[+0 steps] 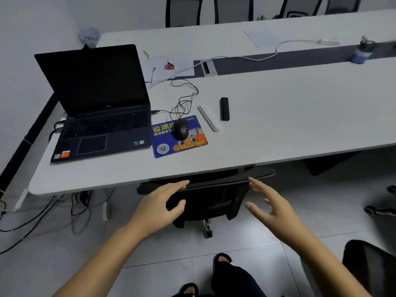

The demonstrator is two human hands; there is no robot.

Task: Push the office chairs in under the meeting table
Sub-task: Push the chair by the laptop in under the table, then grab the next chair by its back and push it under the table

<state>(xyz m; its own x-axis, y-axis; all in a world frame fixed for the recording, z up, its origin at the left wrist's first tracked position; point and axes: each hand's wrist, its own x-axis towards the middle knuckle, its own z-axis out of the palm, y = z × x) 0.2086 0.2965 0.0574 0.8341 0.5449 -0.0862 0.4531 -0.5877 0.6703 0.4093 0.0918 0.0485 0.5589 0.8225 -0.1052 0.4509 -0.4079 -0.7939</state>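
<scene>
A black office chair [211, 196] stands tucked against the near edge of the white meeting table [289, 116], its seat hidden below the top and only its backrest showing. My left hand [159, 205] hovers at the backrest's left side with fingers spread, fingertips near the top rim. My right hand [271, 204] is open at the backrest's right side, slightly apart from it. Neither hand holds anything. Another black chair [370, 266] sits at the bottom right. Several chairs [184, 11] line the table's far side.
On the table lie an open laptop [96, 103], a mouse [181, 129] on a blue pad, a white bar, a black remote [224, 109] and papers. Cables [81, 202] hang under the left end. Chair casters [379, 209] show at right. My sandalled feet are below.
</scene>
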